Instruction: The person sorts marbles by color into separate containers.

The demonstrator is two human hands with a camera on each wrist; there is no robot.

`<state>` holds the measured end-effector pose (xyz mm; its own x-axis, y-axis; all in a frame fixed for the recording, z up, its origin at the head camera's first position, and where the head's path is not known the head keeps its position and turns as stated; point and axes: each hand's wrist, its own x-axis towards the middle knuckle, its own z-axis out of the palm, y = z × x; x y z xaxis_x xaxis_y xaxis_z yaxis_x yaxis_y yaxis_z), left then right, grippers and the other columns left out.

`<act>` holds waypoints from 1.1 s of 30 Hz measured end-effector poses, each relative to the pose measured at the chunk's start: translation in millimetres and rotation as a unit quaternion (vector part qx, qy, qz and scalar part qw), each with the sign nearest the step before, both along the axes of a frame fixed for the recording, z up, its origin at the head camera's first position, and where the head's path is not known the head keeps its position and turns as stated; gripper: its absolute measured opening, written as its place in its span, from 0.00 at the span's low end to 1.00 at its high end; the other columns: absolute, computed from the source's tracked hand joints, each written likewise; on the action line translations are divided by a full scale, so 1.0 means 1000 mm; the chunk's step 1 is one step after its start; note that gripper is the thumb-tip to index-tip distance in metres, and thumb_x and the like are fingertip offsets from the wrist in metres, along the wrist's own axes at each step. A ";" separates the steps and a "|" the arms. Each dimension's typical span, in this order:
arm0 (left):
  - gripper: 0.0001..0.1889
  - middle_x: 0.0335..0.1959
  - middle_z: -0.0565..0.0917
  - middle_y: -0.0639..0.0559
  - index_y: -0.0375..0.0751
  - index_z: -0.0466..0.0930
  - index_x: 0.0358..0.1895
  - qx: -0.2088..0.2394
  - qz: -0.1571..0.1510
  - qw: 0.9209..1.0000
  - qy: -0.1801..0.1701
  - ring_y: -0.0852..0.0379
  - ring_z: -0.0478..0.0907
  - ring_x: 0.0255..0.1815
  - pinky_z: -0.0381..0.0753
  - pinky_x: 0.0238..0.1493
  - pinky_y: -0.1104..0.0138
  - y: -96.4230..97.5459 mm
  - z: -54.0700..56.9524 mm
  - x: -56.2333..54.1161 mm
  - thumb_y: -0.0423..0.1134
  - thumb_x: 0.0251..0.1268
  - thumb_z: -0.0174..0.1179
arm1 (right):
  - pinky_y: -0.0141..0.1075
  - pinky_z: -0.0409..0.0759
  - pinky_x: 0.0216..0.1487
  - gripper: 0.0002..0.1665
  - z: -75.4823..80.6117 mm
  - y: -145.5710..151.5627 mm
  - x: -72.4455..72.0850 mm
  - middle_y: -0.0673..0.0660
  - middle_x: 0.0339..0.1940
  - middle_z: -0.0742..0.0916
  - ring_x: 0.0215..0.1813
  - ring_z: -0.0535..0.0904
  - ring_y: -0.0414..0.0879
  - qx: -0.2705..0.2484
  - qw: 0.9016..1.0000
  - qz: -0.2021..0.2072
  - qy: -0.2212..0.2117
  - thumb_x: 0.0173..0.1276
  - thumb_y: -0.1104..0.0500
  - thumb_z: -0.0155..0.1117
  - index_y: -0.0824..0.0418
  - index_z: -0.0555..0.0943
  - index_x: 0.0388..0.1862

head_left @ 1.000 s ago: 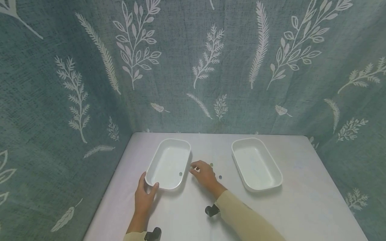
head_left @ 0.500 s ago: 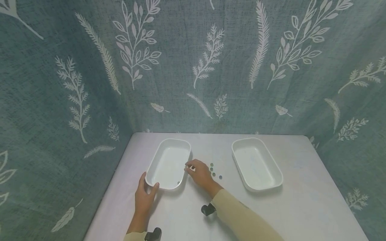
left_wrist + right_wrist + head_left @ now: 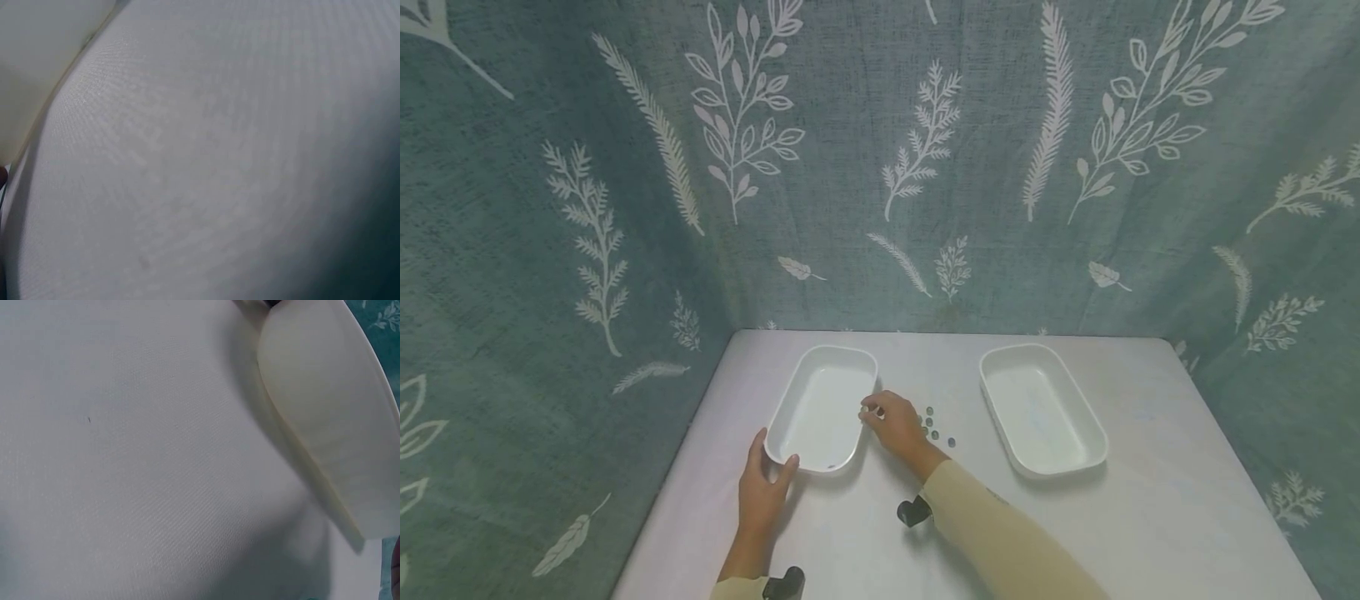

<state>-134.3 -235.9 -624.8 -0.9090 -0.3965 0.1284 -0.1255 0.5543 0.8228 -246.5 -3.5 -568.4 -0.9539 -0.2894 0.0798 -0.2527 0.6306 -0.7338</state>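
Note:
The left hand (image 3: 762, 493) grips the near-left corner of the left white tray (image 3: 781, 408), thumb at the near rim and fingers along the left side. Over that tray's right rim is the right hand (image 3: 897, 423), thumb and forefinger pinched together on what appears to be a small marble, mostly hidden by the fingertips. Inside the tray, a small marble (image 3: 831, 467) lies against the near wall. Several greenish marbles (image 3: 935, 434) rest on the table just right of the right hand. A white tray (image 3: 325, 419) fills the right side of the right wrist view.
A second white tray (image 3: 1043, 408) stands on the right half of the white table (image 3: 1157, 467). One bluish marble (image 3: 951, 442) sits between the trays, apart from the greenish ones. Leaf-patterned teal cloth (image 3: 850, 167) hangs behind and at both sides.
The right hand has moved slightly left, onto the left tray's rim. The marble inside has rolled toward the near wall. The left hand keeps its grip.

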 end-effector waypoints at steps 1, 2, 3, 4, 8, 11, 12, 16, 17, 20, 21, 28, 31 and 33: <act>0.44 0.75 0.59 0.47 0.52 0.51 0.77 -0.002 0.001 1.000 0.000 0.44 0.52 0.76 0.50 0.72 0.43 0.000 0.000 0.000 0.55 0.62 0.64 | 0.32 0.79 0.42 0.16 0.000 0.000 -0.001 0.43 0.42 0.82 0.44 0.77 0.39 -0.001 1.000 -0.001 -0.003 0.71 0.47 0.59 0.50 0.81 0.53; 0.44 0.75 0.59 0.47 0.52 0.51 0.77 -0.004 0.001 1.000 0.000 0.44 0.52 0.76 0.50 0.72 0.43 0.001 0.001 0.000 0.55 0.62 0.64 | 0.32 0.79 0.41 0.16 -0.001 0.000 -0.001 0.44 0.42 0.82 0.43 0.77 0.39 -0.001 1.000 -0.003 -0.005 0.71 0.47 0.59 0.50 0.81 0.53; 0.44 0.75 0.59 0.47 0.52 0.50 0.77 -0.004 0.000 1.000 -0.001 0.44 0.52 0.76 0.50 0.72 0.44 0.001 0.001 0.000 0.55 0.62 0.64 | 0.32 0.79 0.40 0.16 -0.001 0.000 -0.002 0.43 0.42 0.82 0.43 0.77 0.39 -0.002 1.000 -0.005 -0.008 0.71 0.47 0.59 0.50 0.81 0.53; 0.44 0.75 0.59 0.47 0.51 0.50 0.77 -0.005 0.000 1.000 -0.001 0.44 0.52 0.76 0.50 0.72 0.44 0.001 0.002 0.001 0.54 0.62 0.64 | 0.31 0.79 0.40 0.16 -0.001 -0.001 -0.002 0.43 0.42 0.82 0.42 0.76 0.39 -0.003 1.000 -0.006 -0.010 0.71 0.47 0.59 0.50 0.81 0.53; 0.44 0.75 0.59 0.47 0.51 0.51 0.77 -0.003 0.001 1.000 -0.001 0.45 0.52 0.76 0.49 0.72 0.44 0.002 0.003 0.001 0.53 0.62 0.65 | 0.31 0.78 0.40 0.16 -0.002 -0.002 -0.003 0.44 0.41 0.82 0.41 0.76 0.39 -0.012 1.000 -0.004 -0.010 0.71 0.48 0.59 0.52 0.81 0.53; 0.44 0.75 0.59 0.47 0.51 0.51 0.77 -0.002 0.002 1.000 -0.004 0.44 0.52 0.76 0.49 0.72 0.43 0.002 0.003 0.002 0.53 0.62 0.65 | 0.32 0.78 0.40 0.15 -0.003 -0.003 -0.005 0.45 0.41 0.81 0.41 0.76 0.39 -0.017 1.000 0.000 -0.007 0.70 0.49 0.60 0.53 0.81 0.52; 0.44 0.75 0.59 0.47 0.51 0.51 0.77 -0.001 0.003 1.000 -0.004 0.44 0.52 0.76 0.49 0.72 0.43 0.002 0.002 0.002 0.53 0.62 0.65 | 0.32 0.78 0.41 0.15 -0.003 -0.003 -0.005 0.45 0.41 0.81 0.41 0.76 0.39 -0.019 1.000 0.001 -0.006 0.70 0.50 0.60 0.53 0.82 0.52; 0.44 0.75 0.60 0.48 0.52 0.51 0.77 -0.001 0.003 1.000 -0.003 0.44 0.52 0.76 0.49 0.72 0.43 0.003 0.002 0.002 0.52 0.62 0.65 | 0.32 0.78 0.41 0.15 -0.003 -0.004 -0.006 0.45 0.40 0.81 0.41 0.76 0.39 -0.021 1.000 0.001 -0.011 0.70 0.50 0.61 0.53 0.82 0.52; 0.44 0.75 0.60 0.48 0.52 0.51 0.77 -0.001 0.003 1.000 -0.001 0.44 0.52 0.76 0.49 0.72 0.43 0.003 0.002 0.002 0.52 0.62 0.65 | 0.32 0.78 0.41 0.15 -0.003 -0.004 -0.006 0.44 0.40 0.81 0.41 0.76 0.39 -0.021 1.000 0.002 -0.011 0.70 0.50 0.61 0.53 0.81 0.52; 0.43 0.75 0.60 0.48 0.52 0.51 0.77 -0.002 0.003 1.000 0.002 0.45 0.52 0.76 0.49 0.72 0.43 0.003 0.002 0.002 0.52 0.62 0.65 | 0.32 0.79 0.42 0.15 -0.003 -0.004 -0.007 0.44 0.40 0.81 0.41 0.76 0.39 -0.020 1.000 0.003 -0.010 0.70 0.50 0.61 0.53 0.81 0.52; 0.43 0.75 0.60 0.49 0.53 0.51 0.77 -0.003 0.004 1.000 0.002 0.45 0.52 0.76 0.49 0.72 0.43 0.004 0.002 0.002 0.52 0.62 0.65 | 0.32 0.79 0.42 0.15 -0.004 -0.004 -0.007 0.44 0.40 0.81 0.41 0.76 0.39 -0.021 1.000 0.004 -0.007 0.70 0.50 0.61 0.53 0.81 0.52; 0.42 0.75 0.60 0.48 0.50 0.52 0.76 -0.009 0.003 1.000 0.007 0.44 0.53 0.75 0.50 0.72 0.43 0.003 0.004 0.002 0.51 0.63 0.65 | 0.34 0.79 0.45 0.16 -0.003 -0.005 -0.007 0.45 0.41 0.81 0.43 0.76 0.39 -0.031 0.999 0.008 -0.013 0.70 0.49 0.60 0.53 0.81 0.52; 0.42 0.75 0.60 0.50 0.51 0.52 0.76 -0.009 0.002 1.000 0.007 0.45 0.53 0.75 0.50 0.73 0.45 0.004 0.004 0.002 0.52 0.63 0.64 | 0.35 0.80 0.47 0.16 -0.002 -0.005 -0.006 0.45 0.41 0.82 0.44 0.77 0.40 -0.036 0.999 0.007 -0.019 0.71 0.49 0.60 0.53 0.81 0.53; 0.42 0.75 0.60 0.50 0.51 0.52 0.76 -0.010 0.002 1.000 0.006 0.46 0.53 0.75 0.50 0.73 0.45 0.003 0.005 0.001 0.53 0.63 0.64 | 0.35 0.80 0.48 0.16 -0.002 -0.005 -0.006 0.45 0.41 0.82 0.45 0.77 0.40 -0.039 0.999 0.006 -0.019 0.71 0.49 0.60 0.53 0.81 0.53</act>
